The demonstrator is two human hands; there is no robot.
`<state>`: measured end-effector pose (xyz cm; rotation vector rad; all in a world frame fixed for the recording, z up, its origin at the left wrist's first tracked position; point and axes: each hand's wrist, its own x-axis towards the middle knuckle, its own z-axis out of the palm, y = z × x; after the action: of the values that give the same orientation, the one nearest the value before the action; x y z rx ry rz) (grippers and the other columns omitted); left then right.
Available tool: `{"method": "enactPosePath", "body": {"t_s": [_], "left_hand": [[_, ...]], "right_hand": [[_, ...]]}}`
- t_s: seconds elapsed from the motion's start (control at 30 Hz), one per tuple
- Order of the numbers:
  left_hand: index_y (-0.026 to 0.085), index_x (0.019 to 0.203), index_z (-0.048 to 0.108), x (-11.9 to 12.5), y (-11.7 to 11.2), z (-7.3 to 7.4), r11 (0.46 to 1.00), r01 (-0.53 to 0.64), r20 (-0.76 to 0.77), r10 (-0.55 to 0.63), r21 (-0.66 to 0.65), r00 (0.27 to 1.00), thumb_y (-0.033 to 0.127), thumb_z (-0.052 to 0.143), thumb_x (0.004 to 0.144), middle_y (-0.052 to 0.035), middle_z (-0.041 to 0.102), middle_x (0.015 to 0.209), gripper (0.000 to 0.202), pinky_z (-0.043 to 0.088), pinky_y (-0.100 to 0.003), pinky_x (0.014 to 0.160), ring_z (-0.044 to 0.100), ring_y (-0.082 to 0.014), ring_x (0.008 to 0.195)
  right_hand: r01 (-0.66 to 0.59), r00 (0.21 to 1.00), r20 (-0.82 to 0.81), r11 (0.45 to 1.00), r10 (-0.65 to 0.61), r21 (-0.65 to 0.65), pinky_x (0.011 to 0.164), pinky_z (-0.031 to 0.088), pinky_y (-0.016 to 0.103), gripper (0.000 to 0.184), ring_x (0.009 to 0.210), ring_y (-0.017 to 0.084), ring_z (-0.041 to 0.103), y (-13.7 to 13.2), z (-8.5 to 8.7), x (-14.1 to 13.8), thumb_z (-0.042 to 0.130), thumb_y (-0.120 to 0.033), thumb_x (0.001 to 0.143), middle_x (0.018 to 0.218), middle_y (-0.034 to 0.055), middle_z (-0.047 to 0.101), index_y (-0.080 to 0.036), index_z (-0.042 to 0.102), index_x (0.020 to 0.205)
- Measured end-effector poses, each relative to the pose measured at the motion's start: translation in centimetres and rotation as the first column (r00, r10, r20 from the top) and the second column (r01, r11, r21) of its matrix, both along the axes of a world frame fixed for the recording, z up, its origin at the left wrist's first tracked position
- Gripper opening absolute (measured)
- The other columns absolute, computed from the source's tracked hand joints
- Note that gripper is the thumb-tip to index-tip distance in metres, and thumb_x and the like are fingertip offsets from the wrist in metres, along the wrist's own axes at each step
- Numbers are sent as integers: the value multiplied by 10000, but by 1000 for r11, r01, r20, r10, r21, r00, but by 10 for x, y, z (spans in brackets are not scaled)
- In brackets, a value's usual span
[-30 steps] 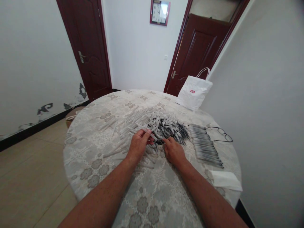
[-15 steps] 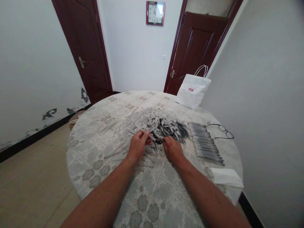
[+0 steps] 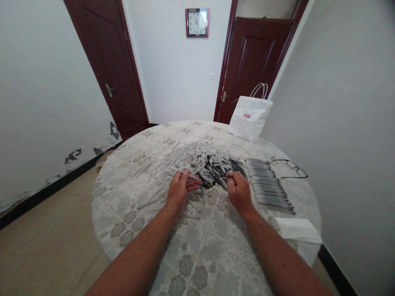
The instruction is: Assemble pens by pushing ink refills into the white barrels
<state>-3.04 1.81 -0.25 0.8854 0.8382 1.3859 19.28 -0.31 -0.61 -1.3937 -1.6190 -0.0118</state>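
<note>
My left hand [image 3: 179, 190] pinches a translucent pen barrel [image 3: 189, 175] between thumb and forefinger, its other fingers partly spread. My right hand [image 3: 239, 190] is closed at the right side of the pile, fingertips around a thin dark pen refill [image 3: 227, 177], most of which is hidden. Between and beyond the hands lie white pen caps [image 3: 212, 153] mixed with black pen parts [image 3: 212, 169]. Loose clear pen barrels [image 3: 166, 164] spread to the left, some under my left hand. Right of my right hand, several pens [image 3: 268, 183] lie side by side in a neat row.
The round table [image 3: 191, 242] wears a flowered cloth. Eyeglasses [image 3: 294, 169] rest beyond the pen row, and a folded white sheet [image 3: 298, 229] lies at the near right edge. A white paper bag [image 3: 250, 117] stands at the back right, close to the wall.
My right hand has moved right, away from my left hand. My left hand stays near its place with the barrel, its fingers a little more open. The view has shifted slightly.
</note>
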Motion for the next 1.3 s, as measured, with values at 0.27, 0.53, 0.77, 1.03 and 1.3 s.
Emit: {"method": "enactPosePath", "body": {"t_s": [0.27,0.53,0.77,1.03,1.3], "left_hand": [[193,991,481,1,0,0,1000,16,78,-14,-22,997,455,637,903,-85,747,909,317,613,-353,696,763,-228,784],[190,974,483,3,-2,4,999,38,117,-33,-39,993,431,648,905,-90,747,910,300,619,-361,710,762,-227,780],[187,981,495,1,-2,7,999,18,165,-13,-31,986,425,663,899,-89,744,915,303,620,-362,722,760,-224,791],[197,988,495,5,-5,7,998,50,148,-46,-28,988,431,670,892,-88,754,949,308,621,-363,714,762,-225,785],[151,992,638,9,-10,-1,965,253,25,-252,-70,967,417,771,809,-109,768,962,349,611,-336,750,754,-228,843]], "right_hand": [[-125,927,-360,992,109,-22,598,407,256,250,671,172,546,-2,-5,4,443,-253,862,670,-2,597,-179,682,860],[-114,930,-357,991,84,-64,662,414,266,236,729,177,570,-1,-6,0,456,-245,896,752,8,639,-177,682,905],[-197,950,-249,980,190,-6,730,437,278,213,788,176,590,-5,-5,-1,483,-240,928,838,22,653,-185,689,929],[-339,931,-137,941,338,13,759,478,291,172,825,179,630,-11,-4,-7,522,-231,936,903,38,675,-207,672,1018],[-409,902,-190,908,387,-90,709,494,263,273,726,152,642,-16,-6,-23,512,-282,975,822,10,686,-216,625,1215]]}}
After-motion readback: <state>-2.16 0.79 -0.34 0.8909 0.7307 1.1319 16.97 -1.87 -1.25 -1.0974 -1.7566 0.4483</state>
